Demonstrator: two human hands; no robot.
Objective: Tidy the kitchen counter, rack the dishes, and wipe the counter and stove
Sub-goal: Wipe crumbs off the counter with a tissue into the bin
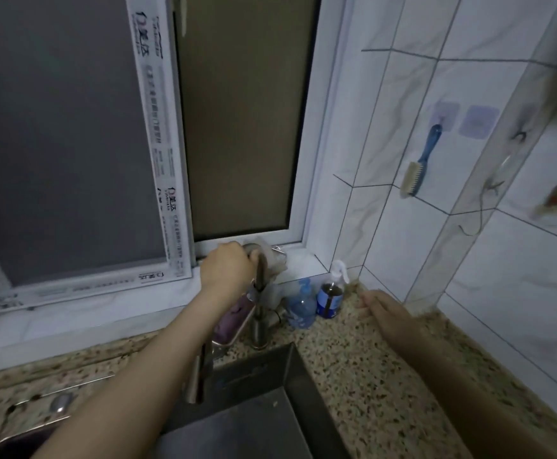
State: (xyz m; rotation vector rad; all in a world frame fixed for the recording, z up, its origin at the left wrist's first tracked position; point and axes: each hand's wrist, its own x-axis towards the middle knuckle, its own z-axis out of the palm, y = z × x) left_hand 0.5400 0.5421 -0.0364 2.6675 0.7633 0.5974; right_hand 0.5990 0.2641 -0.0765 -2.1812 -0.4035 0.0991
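My left hand (229, 268) reaches up to the window sill (300, 265) and closes around a pale crumpled thing, perhaps a cloth or bag (272, 260); what it is exactly I cannot tell. My right hand (386, 314) lies flat and open on the speckled granite counter (363, 369), right of the sink (254, 422). The steel faucet (258, 321) stands behind the sink, just under my left wrist.
A clear blue bottle (301, 306) and a blue spray bottle (331, 294) stand at the counter's back corner. A purple item in a tray (232, 323) sits left of the faucet. A blue brush (417, 167) hangs on the tiled wall.
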